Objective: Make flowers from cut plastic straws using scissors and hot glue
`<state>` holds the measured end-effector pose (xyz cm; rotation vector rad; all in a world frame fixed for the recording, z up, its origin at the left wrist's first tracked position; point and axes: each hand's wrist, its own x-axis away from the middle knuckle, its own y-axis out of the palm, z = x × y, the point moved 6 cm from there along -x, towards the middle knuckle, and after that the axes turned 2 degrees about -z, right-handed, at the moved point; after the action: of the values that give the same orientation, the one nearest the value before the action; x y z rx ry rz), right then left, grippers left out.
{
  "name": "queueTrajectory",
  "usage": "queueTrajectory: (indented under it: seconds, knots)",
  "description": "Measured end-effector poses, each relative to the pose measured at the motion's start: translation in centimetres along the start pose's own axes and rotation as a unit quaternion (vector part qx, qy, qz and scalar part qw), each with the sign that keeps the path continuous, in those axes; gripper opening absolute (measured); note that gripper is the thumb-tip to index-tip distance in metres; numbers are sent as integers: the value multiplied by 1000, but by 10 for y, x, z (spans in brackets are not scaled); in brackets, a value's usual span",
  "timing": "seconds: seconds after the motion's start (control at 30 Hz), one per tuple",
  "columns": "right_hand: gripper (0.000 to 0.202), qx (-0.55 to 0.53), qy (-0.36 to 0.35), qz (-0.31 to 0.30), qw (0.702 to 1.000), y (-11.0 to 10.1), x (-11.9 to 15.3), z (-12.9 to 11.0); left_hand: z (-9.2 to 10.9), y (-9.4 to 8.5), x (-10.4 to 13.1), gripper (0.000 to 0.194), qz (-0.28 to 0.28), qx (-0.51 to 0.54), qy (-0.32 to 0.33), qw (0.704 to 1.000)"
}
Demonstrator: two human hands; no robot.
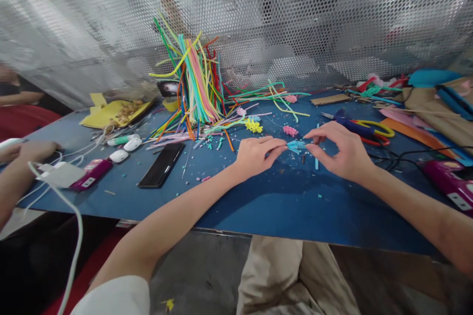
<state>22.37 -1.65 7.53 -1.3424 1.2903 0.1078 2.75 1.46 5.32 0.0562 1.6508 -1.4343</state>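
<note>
My left hand [256,156] pinches the left end of a small light-blue piece with frayed, petal-like strips [295,146]. At its right end is my right hand [342,150], thumb and forefinger curved with a gap between their tips; the piece reaches close to the thumb tip. Just beyond them on the blue table lies a pink fluffy cluster [290,131], with a yellow one [253,125] to its left. A short light-blue strip [317,160] lies beside my right thumb, partly hidden by it.
Many coloured pipe cleaners [199,83] stand in a bunch at the back. A black phone [161,165] lies left of my left hand. Pliers [358,127] are at the right, near a purple power strip [453,182]. Another person's hand [39,150] rests at the far left by white cables.
</note>
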Motion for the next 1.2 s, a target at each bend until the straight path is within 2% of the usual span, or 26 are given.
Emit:
queueTrajectory:
  seconds: [0.07,0.2,0.37,0.53,0.6,0.7,0.77,0.87,1.03,1.2]
  knots:
    - [16,7,-8,-5,1000,0,0,-1,-1,1,0,26,-5,-1,-3,1000]
    - [7,9,30,-25,999,2,0,3,-2,0,0,25,-7,-3,-10,1000]
    - [17,18,67,-54,996,9,2,10,-2,-2,-1,24,-4,-10,-8,1000]
    - [22,15,108,-71,992,15,2,18,-3,3,-2,23,-13,-13,52,998]
    - [27,36,145,-63,987,13,1,28,-5,5,-2,22,-8,2,65,998]
    - [33,111,192,-32,975,4,2,53,-12,7,-2,22,6,31,43,999]
    - [30,196,163,-33,966,3,3,69,-18,7,-3,22,11,39,28,999]
    - [30,261,105,-91,955,15,8,87,-26,4,-5,23,13,45,9,999]
    - [29,265,98,-156,946,42,13,99,-36,-4,-8,25,10,26,-26,999]
    - [23,230,122,-192,946,55,10,104,-35,-7,-9,26,12,-7,-16,1000]
